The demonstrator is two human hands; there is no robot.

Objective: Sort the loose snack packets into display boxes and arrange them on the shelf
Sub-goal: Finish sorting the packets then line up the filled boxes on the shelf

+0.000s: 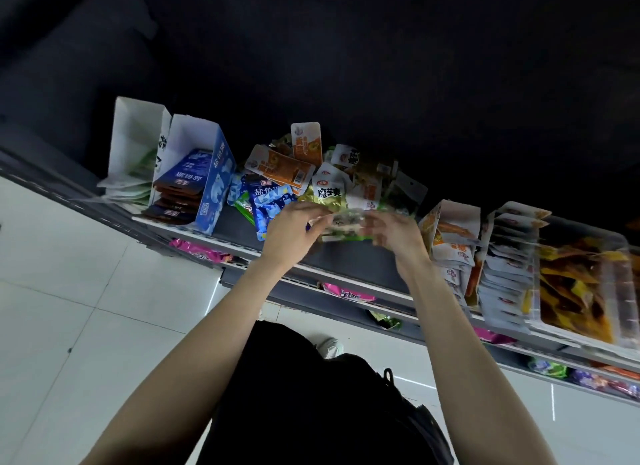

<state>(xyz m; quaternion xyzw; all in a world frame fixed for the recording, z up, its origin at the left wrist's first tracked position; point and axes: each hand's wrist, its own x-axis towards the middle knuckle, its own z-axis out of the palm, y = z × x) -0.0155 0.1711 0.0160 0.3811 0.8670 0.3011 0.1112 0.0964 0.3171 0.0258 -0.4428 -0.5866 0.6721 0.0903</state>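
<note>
- Blue display box (211, 184) stands upper left on the shelf (311, 256).
- Loose packets (311, 173) heaped at centre.
- Left hand (294, 232) and right hand (394, 236) – fingers pinch a blurred green-edged packet (343, 222) between them, centre frame.
- Filled boxes (485, 256) at right.

Bare forearms, dark clothing, pale shoe

Both forearms are bare to where the frame cuts them off, with no sleeves, watch or rings visible on the left hand (291, 232) or the right hand (394, 236). Below them the person wears black clothing (311, 395) with a dark drawstring (389, 374), and a whitish shoe (329, 347).
</note>
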